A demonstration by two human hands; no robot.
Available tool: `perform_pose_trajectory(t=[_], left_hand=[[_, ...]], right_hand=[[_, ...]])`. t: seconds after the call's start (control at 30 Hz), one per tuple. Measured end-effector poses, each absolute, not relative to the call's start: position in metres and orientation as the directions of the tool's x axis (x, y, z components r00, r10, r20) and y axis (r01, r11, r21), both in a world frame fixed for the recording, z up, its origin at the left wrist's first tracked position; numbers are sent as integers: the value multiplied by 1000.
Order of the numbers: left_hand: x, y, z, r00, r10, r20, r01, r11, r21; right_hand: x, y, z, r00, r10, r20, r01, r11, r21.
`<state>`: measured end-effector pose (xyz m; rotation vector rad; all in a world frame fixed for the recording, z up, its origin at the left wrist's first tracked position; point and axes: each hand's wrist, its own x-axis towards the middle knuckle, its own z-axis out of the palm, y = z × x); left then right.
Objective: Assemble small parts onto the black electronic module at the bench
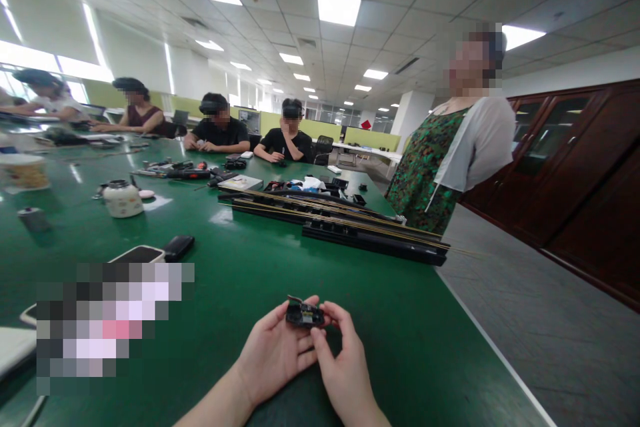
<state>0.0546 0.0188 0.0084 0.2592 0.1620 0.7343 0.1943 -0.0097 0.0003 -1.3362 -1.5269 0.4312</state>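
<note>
- Device (305, 314), small, black and with its inner parts exposed, sits in my hands at the lower middle of the frame, above the green table (380, 313).
- My left hand (274, 352) is palm up and half open, with its thumb at the device's left end and fingers beneath it.
- My right hand (347, 363) is curled, its index finger and thumb closed on the device's right end.
- Long black rails (375, 244) lie across the table right of centre, with thin brass-coloured rods (373, 218) along them.
- I have a white jar (123, 200), open at the top, at left, with a grey cylinder (34, 219) farther left and lower.
- A phone (137, 254), partly hidden by pixelation, lies lower left, a black case (179, 248) just beside it.
- Four seated people line the table's far side; one person (450, 140) in a green patterned dress stands at upper right.
</note>
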Motion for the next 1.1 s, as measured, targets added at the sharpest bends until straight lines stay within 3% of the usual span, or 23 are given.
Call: perform_pose_trajectory(t=[0.6,0.87,1.1], left_hand=[[56,18,7,710,699,-87,-642,693,327],[58,18,5,716,694,-73,-637,692,340],[61,17,5,686,721,-97,-655,671,347]], right_hand=[[195,-11,4,95,898,429,536,317,-782],[193,-11,7,41,859,510,523,417,-744],[193,-12,9,10,874,486,542,403,-737]])
